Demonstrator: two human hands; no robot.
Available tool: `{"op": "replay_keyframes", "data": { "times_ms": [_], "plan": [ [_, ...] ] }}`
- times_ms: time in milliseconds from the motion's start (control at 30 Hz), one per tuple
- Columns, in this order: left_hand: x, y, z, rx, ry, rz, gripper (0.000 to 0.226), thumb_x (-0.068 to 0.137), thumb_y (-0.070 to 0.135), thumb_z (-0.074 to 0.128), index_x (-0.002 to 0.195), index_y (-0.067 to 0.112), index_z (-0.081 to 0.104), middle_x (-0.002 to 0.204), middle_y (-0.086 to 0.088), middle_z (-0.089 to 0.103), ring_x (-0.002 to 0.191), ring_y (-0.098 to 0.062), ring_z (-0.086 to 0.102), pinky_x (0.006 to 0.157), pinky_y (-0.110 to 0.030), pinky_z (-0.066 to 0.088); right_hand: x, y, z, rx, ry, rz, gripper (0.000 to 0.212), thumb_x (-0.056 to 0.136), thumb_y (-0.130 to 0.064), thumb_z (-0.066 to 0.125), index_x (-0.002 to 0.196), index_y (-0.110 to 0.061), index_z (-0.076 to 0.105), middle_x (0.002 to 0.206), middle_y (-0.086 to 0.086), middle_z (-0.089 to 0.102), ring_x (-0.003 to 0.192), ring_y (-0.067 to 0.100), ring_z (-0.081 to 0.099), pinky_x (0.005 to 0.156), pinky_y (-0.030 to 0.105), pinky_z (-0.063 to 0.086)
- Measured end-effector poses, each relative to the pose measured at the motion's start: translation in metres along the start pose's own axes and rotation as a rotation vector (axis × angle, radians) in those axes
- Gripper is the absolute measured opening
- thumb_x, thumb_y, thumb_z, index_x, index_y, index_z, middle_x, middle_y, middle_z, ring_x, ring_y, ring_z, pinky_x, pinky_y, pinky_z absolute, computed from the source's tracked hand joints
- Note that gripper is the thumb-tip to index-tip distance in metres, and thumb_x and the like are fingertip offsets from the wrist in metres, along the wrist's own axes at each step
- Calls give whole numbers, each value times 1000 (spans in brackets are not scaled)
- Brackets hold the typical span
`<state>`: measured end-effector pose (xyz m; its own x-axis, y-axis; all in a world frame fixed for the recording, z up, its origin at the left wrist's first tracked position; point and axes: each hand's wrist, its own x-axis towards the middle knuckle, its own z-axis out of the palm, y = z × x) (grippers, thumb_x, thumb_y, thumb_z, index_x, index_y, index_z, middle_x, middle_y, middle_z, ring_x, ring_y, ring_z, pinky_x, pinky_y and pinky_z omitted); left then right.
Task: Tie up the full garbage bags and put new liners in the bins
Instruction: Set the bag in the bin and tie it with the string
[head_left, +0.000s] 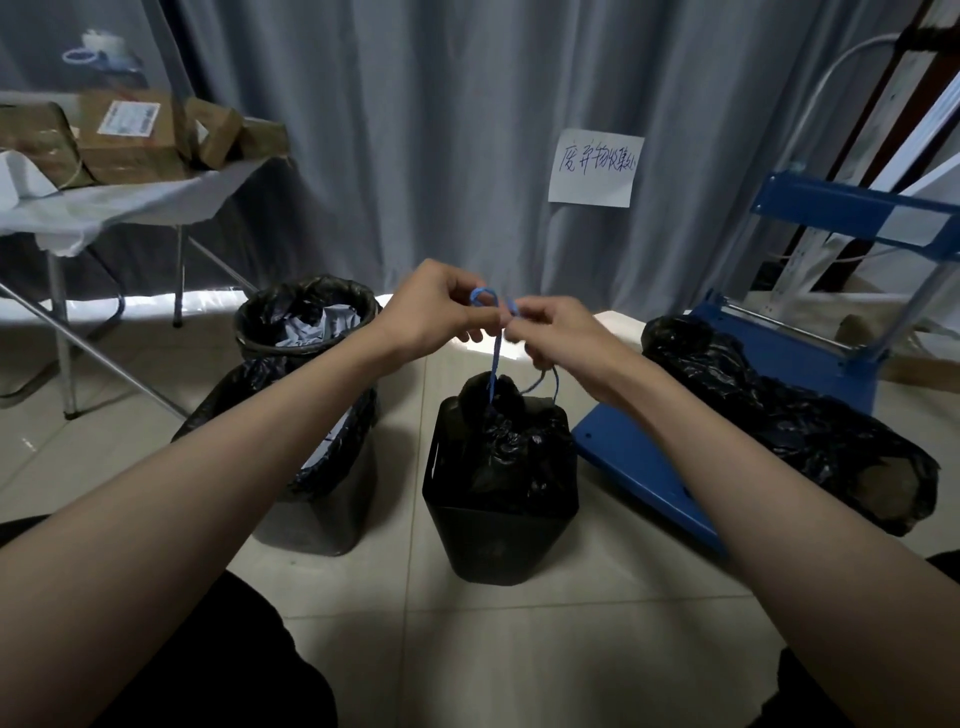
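Both hands are raised together above a small square black bin (498, 525) standing on the tiled floor (519, 649). The left hand (436, 312) pinches a loop of the blue drawstring (494, 364) between thumb and fingers (475, 332), and the right hand (558, 332) has its fingers closed on the same cord just beside it, so the two hands nearly touch. From the fingers the drawstring runs straight down to the gathered neck of the black garbage bag (511, 441), which sits inside the bin with its top bunched up above the rim. To the left stand two more bins with black liners, the near one (317, 467) and a round one (306, 322) behind it. On the right a filled black bag (795, 421) lies against a blue cart (779, 353). A worktop (130, 202) at upper left carries cardboard boxes (135, 135), and a handwritten paper sign (595, 167) hangs on the grey curtain (415, 130).
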<state>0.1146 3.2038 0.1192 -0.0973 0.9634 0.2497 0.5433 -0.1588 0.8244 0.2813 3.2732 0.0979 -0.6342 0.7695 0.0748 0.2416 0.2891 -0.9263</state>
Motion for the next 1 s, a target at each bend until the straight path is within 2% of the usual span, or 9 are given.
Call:
{"op": "replay_keyframes", "data": {
  "times_ms": [100, 200, 300, 367, 467, 633, 767, 900, 1000],
  "plan": [
    [2, 3, 4, -5, -7, 14, 4, 83, 13, 75, 80, 10, 75, 69, -11, 71, 63, -12, 62, 59, -21, 47, -8, 1, 5, -157, -198, 8, 19, 88, -25, 69, 106, -18, 74, 81, -6, 61, 60, 0, 50, 56, 15, 36],
    [5, 2, 6, 16, -39, 35, 11, 79, 18, 80, 86, 13, 73, 71, -2, 70, 64, -11, 60, 61, -20, 45, -8, 2, 8, -225, -150, -39, 24, 98, -21, 54, 101, -19, 78, 77, -7, 56, 55, 1, 46, 56, 17, 35],
    [4, -2, 3, 195, -67, 80, 22, 75, 18, 83, 95, 18, 75, 84, 2, 74, 72, -13, 68, 69, -22, 52, -8, 3, 3, -136, -128, 45, 34, 104, -25, 44, 96, -18, 76, 70, -8, 50, 54, 6, 39, 55, 19, 33],
    [2, -5, 4, 278, -87, 107, 18, 75, 8, 80, 90, 19, 76, 78, 2, 75, 73, -15, 70, 71, -22, 55, -8, 4, 1, -81, -141, 94, 36, 106, -24, 41, 92, -14, 71, 66, -10, 55, 52, 4, 41, 55, 19, 34],
    [1, -7, 6, 343, -28, 121, 12, 74, 7, 80, 79, 16, 74, 71, 3, 73, 70, -13, 69, 71, -28, 56, -7, 7, 1, -80, -163, 115, 35, 106, -26, 41, 105, -5, 69, 83, 0, 61, 60, 8, 48, 56, 21, 40],
    [1, -10, -7, 379, -44, 42, 13, 75, 7, 80, 72, 16, 71, 66, 3, 71, 62, -10, 67, 61, -21, 50, -5, 17, -6, 97, 33, 79, 18, 98, -20, 59, 89, -13, 74, 86, 6, 70, 61, 11, 58, 64, 25, 51],
    [-1, -15, -11, 404, -146, -82, 16, 74, 4, 76, 78, 18, 70, 65, 6, 67, 51, -2, 58, 59, -18, 44, -4, 31, -12, 263, 147, 87, 10, 92, -9, 66, 91, -8, 76, 97, 7, 72, 66, 13, 59, 66, 22, 52],
    [-2, -16, -1, 406, -217, -105, 25, 72, 31, 85, 93, 27, 73, 73, 11, 69, 63, -1, 61, 64, -21, 46, -5, 30, -6, 266, 143, 97, 6, 86, -5, 73, 89, -8, 76, 97, 14, 75, 62, 9, 60, 69, 23, 53],
    [-1, -16, 8, 316, -189, -69, 27, 72, 47, 82, 93, 31, 77, 81, 9, 72, 76, -5, 65, 74, -23, 49, -4, 27, -2, 246, 127, 68, 6, 82, -3, 76, 87, -6, 75, 81, 8, 73, 62, 12, 62, 69, 25, 56]
  ]
}}
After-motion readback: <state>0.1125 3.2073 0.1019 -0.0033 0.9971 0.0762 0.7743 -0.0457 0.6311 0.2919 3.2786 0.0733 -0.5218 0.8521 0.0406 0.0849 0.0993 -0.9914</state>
